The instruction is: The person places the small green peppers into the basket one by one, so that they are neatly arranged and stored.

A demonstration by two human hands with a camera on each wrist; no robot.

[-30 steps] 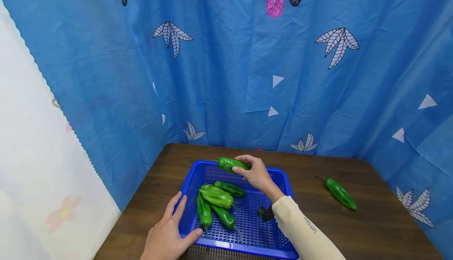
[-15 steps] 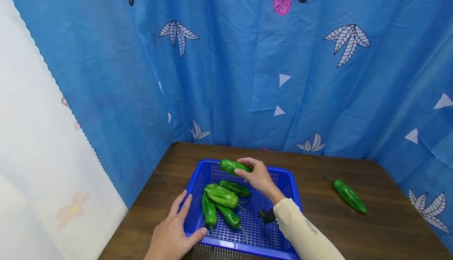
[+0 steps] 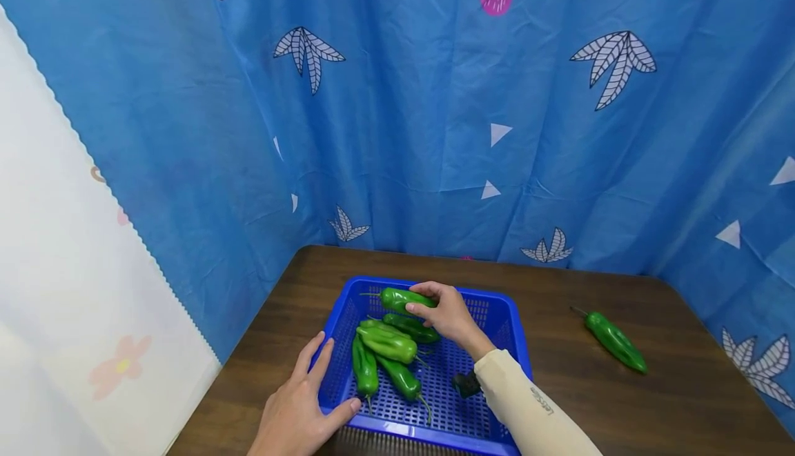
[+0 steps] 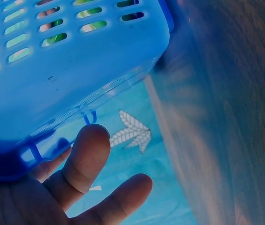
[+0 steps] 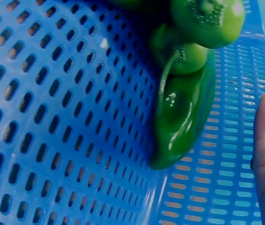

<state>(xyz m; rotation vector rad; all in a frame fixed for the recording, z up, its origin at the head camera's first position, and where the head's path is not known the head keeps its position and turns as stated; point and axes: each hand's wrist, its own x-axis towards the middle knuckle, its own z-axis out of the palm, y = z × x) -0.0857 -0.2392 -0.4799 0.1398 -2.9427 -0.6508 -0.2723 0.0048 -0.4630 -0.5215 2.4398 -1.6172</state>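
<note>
My right hand pinches a green chili pepper between thumb and fingers, over the back of a blue plastic basket. This pepper lies roughly level, its stem pointing left. Below it, several green peppers are heaped in the left half of the basket. In the right wrist view, one dark green pepper rests on the slotted basket floor, and the held one shows only at the right edge. My left hand is at the basket's near left corner, fingers extended beside the outer wall.
Another green pepper lies on the brown wooden table, right of the basket. A blue patterned curtain hangs behind the table, and a white cloth hangs at the left. A black device is on my right wrist.
My right hand has lowered the held pepper slightly into the back of the basket. The left hand has stayed at its corner. The head view has shifted a little.
</note>
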